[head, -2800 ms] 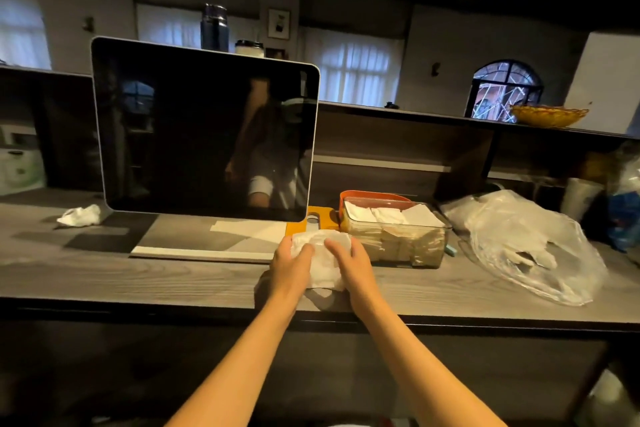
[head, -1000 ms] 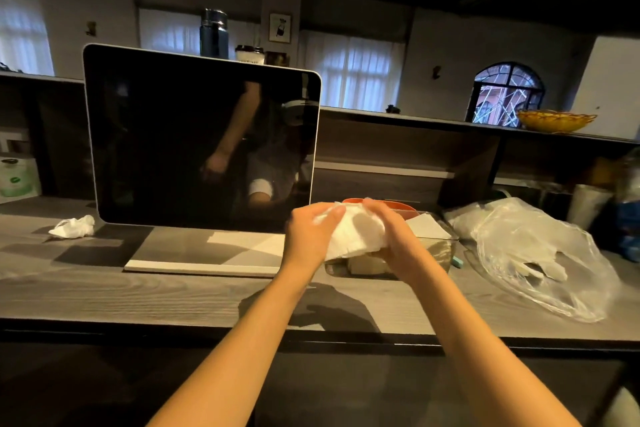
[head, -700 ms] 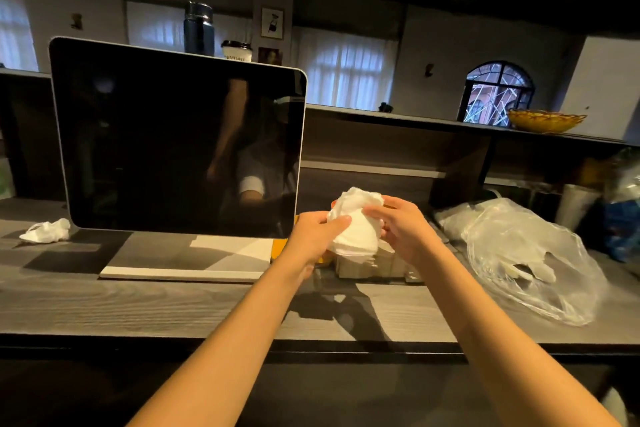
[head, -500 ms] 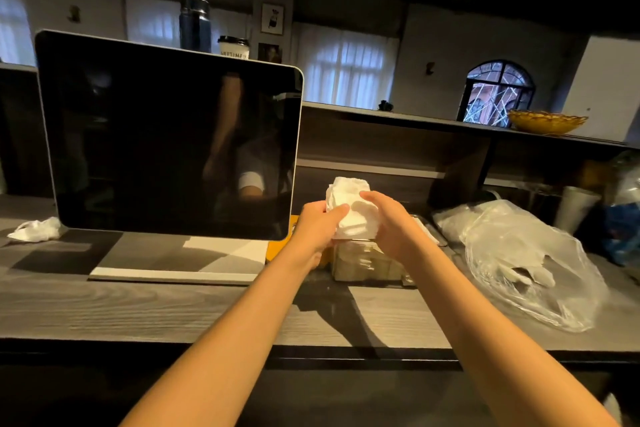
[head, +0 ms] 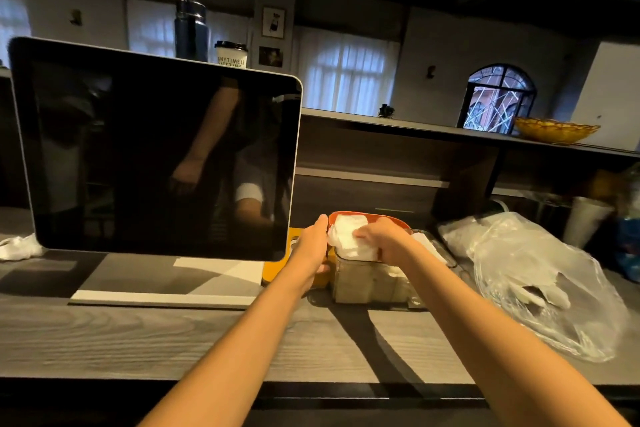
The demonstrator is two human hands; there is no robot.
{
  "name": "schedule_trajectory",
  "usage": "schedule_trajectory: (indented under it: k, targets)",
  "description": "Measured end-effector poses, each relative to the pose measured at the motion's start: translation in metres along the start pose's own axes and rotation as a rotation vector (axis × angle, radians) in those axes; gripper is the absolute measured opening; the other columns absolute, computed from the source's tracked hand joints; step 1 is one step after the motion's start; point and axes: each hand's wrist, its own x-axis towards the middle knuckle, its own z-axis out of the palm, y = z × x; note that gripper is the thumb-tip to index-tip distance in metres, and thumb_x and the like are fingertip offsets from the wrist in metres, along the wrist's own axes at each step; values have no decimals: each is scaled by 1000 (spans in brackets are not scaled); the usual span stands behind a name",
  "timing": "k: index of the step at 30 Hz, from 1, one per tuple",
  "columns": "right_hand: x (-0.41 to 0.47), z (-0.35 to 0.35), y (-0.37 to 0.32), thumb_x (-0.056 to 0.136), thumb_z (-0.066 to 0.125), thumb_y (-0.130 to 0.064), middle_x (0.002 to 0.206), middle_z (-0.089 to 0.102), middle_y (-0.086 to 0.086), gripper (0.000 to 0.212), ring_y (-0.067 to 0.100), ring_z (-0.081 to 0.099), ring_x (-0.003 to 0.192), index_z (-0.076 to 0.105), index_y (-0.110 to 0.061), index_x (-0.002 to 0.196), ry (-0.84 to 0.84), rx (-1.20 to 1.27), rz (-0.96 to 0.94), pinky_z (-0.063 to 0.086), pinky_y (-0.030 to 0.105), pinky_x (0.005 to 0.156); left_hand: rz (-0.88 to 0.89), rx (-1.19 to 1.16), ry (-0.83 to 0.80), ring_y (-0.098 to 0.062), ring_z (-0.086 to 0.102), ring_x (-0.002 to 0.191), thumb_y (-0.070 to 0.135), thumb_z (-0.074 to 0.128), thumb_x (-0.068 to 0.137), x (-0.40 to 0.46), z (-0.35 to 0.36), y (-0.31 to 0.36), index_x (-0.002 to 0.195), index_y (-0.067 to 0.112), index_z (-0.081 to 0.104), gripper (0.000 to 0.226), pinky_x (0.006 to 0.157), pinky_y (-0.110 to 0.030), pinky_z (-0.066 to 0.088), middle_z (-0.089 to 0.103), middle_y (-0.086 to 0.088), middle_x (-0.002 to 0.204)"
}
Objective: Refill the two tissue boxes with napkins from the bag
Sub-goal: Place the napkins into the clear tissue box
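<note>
On the grey wooden counter (head: pixel 138 340), white napkins (head: pixel 349 236) are pinched by the right hand (head: pixel 388 239); the orange box (head: pixel 367 218) is clasped by the left hand (head: pixel 313 246).

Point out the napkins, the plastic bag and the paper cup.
napkins (head: pixel 348 234): head view, on the white stack's top, between the hands.
plastic bag (head: pixel 540 274): head view, on its crumpled clear middle.
paper cup (head: pixel 231 54): head view, on its printed side, above the screen.

Head cam, fwd-down, near counter (head: pixel 173 340)
</note>
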Motion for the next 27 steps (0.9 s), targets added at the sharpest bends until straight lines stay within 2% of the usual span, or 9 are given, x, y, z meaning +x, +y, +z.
schedule_trajectory:
  k: [4, 6, 10, 14, 16, 18, 20, 23, 27]
  targets:
    - [0, 6, -3, 99, 52, -39, 134, 54, 10, 51, 22, 54, 112, 43, -11, 141, 102, -416, -194, 46, 28, 94, 3, 14, -3, -29, 49, 130, 50, 28, 106, 5, 3, 1, 147, 20, 41, 53, 101, -47, 45, 51, -6, 143]
    - [2, 4, -5, 98, 53, -42, 117, 60, 9, 47, 18, 55, 94, 55, -9, 130, 193, -426, -295, 45, 25, 80, 19, 58, -3, -30, 46, 133, 52, 26, 106, 8, 3, 1, 147, 19, 42, 55, 104, -47, 43, 49, -6, 147]
    - [3, 3, -2, 98, 52, -44, 118, 61, 11, 45, 22, 58, 100, 59, -8, 123, 130, -394, -277, 46, 28, 84, 73, 183, 4, -29, 42, 136, 53, 23, 105, 10, 3, 3, 143, 16, 51, 60, 109, -47, 38, 44, -6, 152]
    - [3, -12, 0, 99, 48, -33, 77, 57, 4, 33, 19, 52, 74, 56, -10, 77, 273, -276, -473, 39, 24, 57, 65, 207, -69, -28, 34, 143, 57, 19, 104, 8, 4, 7, 145, 16, 48, 65, 115, -48, 30, 37, -6, 158]
    - [3, -13, -2, 100, 48, -35, 92, 63, 5, 29, 19, 58, 83, 62, -10, 97, 282, -23, -489, 50, 25, 70, 29, 175, -113, -28, 27, 147, 59, 17, 103, 6, 3, 8, 147, 18, 45, 66, 117, -48, 26, 31, -6, 161]
    - [1, -7, -5, 100, 46, -45, 122, 62, 11, 48, 24, 61, 103, 55, -8, 129, 87, 189, -331, 54, 37, 90, 12, 80, -123, -29, 28, 147, 60, 18, 103, 6, 3, 10, 145, 22, 47, 64, 116, -50, 26, 33, -7, 159]
    - [3, 2, -2, 97, 42, -57, 140, 52, 15, 66, 32, 53, 124, 42, -10, 144, -144, 187, -172, 44, 46, 106, 19, -4, -95, -29, 34, 142, 58, 19, 104, 6, 2, 11, 143, 23, 50, 61, 111, -50, 30, 44, -6, 151]
    - [3, 7, 2, 96, 35, -64, 155, 35, 12, 75, 32, 37, 140, 26, -16, 153, -247, 168, -75, 33, 46, 115, 113, -61, 5, -23, 51, 124, 53, 26, 105, 7, 0, 10, 135, 19, 56, 55, 97, -40, 40, 60, 3, 114]
    - [3, 3, 2, 95, 33, -66, 154, 37, 13, 76, 34, 36, 140, 25, -18, 153, -284, 169, -60, 32, 50, 115, 176, -154, -7, -27, 50, 133, 49, 30, 105, 5, 3, 21, 142, 9, 50, 57, 107, -36, 40, 52, -12, 144]
